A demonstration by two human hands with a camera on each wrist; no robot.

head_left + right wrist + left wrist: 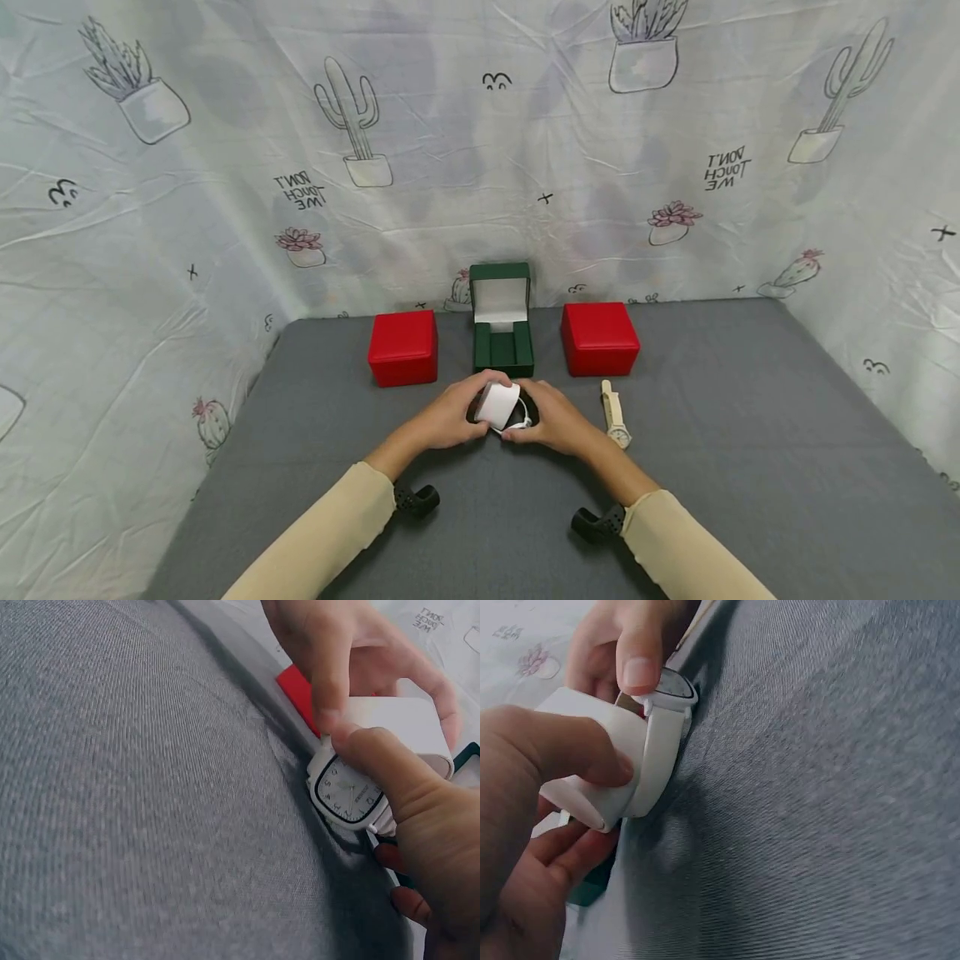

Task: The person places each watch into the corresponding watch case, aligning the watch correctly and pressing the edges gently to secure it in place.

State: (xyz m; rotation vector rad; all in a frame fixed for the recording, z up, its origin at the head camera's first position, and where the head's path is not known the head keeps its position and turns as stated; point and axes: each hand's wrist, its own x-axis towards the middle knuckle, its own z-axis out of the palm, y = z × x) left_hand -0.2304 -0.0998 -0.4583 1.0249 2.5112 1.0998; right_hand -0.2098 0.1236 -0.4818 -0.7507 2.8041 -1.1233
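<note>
White, smooth, round-edged cushion (498, 406): gripped between thumb and fingers of the left hand (456, 412), close over the bench (712, 467). Right hand (553, 417) pinches a white watch (349, 791) by its case: rounded-square dial, dark ring, numerals. Glossy strap (660, 754) curves along the cushion; whether fully looped round it, cannot tell. Hands near each other, before an open green box (501, 272), pale lid lining. Smooth red boxes (402, 342) flank it. Cream watch (611, 408) lies flat, right of the hands. Bench cover: grey, finely ribbed cloth.
</note>
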